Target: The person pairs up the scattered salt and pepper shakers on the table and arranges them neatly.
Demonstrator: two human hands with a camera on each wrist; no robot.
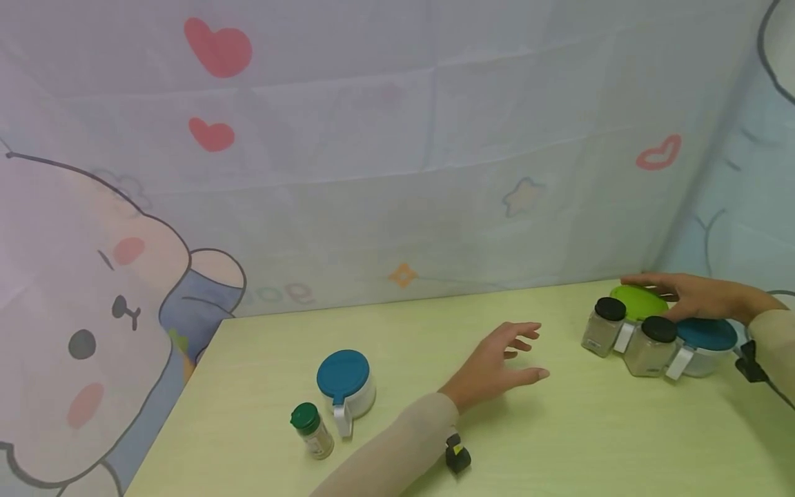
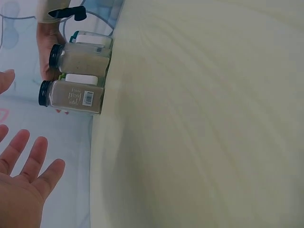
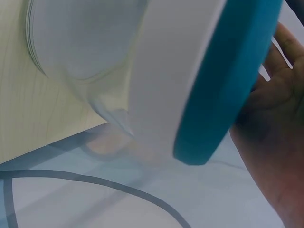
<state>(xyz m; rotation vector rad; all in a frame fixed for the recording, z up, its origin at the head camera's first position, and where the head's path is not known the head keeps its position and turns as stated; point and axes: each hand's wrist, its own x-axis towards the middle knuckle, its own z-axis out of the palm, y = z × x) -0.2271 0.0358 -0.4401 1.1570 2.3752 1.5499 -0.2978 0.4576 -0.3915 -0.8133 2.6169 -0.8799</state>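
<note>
At the table's far right my right hand (image 1: 704, 295) grips a jar with a green lid (image 1: 640, 302), its fingers behind the lid and its thumb on the near side. Two spice jars with black lids (image 1: 599, 335) (image 1: 649, 355) stand in front of it. Beside them, under the right wrist, is a clear jar with a blue lid (image 1: 707, 335) and a white handle; it looms large in the right wrist view (image 3: 218, 80). My left hand (image 1: 493, 362) hovers over the middle of the table, fingers spread, holding nothing.
On the left part of the pale table (image 1: 261, 386) stand another blue-lidded jar (image 1: 344, 373) with a white handle and a small green-capped shaker (image 1: 313, 431). A printed cloth (image 1: 348, 172) hangs along the table's back edge, close behind the right-hand jars.
</note>
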